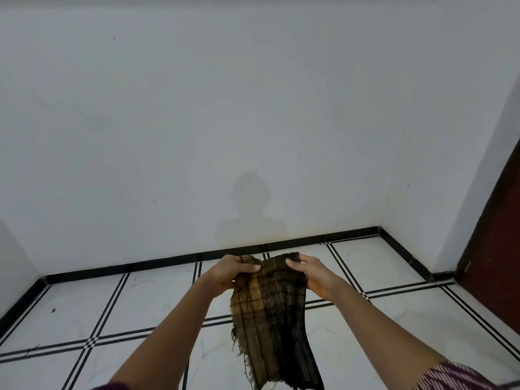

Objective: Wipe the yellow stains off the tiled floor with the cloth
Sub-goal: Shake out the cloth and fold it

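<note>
A dark brown and ochre checked cloth [274, 319] hangs in the air in front of me, frayed at its edges. My left hand [230, 273] grips its top left corner and my right hand [311, 273] grips its top right corner. Both arms stretch forward over the white tiled floor [84, 299], which has black double lines between the tiles. No yellow stain shows on the visible tiles; the cloth and my arms hide part of the floor.
A white wall [253, 108] stands straight ahead with a black skirting [168, 261] along its foot. A dark red-brown door [498, 249] is at the right. A small dark speck [53, 310] lies on the floor at the left.
</note>
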